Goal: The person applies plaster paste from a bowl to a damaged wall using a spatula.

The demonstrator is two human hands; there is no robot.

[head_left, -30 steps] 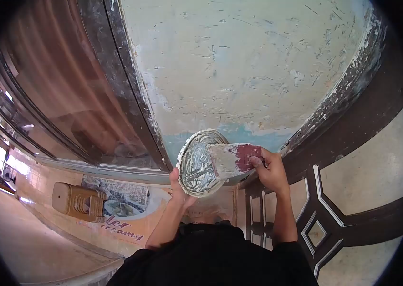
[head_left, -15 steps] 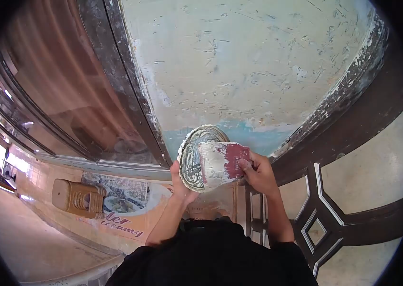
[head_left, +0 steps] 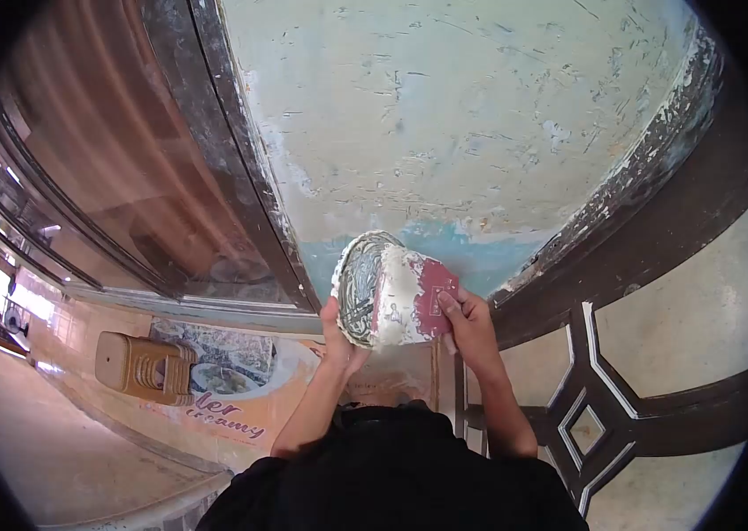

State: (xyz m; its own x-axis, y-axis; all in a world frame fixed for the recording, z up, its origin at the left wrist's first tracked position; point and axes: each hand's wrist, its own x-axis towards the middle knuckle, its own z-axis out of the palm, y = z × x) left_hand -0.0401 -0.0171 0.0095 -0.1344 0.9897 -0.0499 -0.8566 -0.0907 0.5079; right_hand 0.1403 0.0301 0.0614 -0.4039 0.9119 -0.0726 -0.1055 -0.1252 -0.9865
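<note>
My left hand (head_left: 340, 345) grips the near left rim of a round lid (head_left: 358, 281), its face smeared with whitish filler. In my right hand (head_left: 473, 332) is a flat red putty spreader (head_left: 436, 292), thumb on top and fingers underneath. A thick layer of white putty (head_left: 400, 288) covers the spreader's left part, which lies over the lid's right side and hides it. Both things are held in front of a wall (head_left: 409, 150) patched with filler and marked with many scratches.
A dark-framed glass window (head_left: 206, 177) borders the wall on the left. To the right stands a dark door with pale panels (head_left: 657, 389). Down left, a brown plastic stool (head_left: 139, 363) lies beside a printed sheet (head_left: 232, 411) on the floor.
The spreader has moved slightly left and down against the lid, with more putty showing along its edge. The lid has turned a little in my left hand.
</note>
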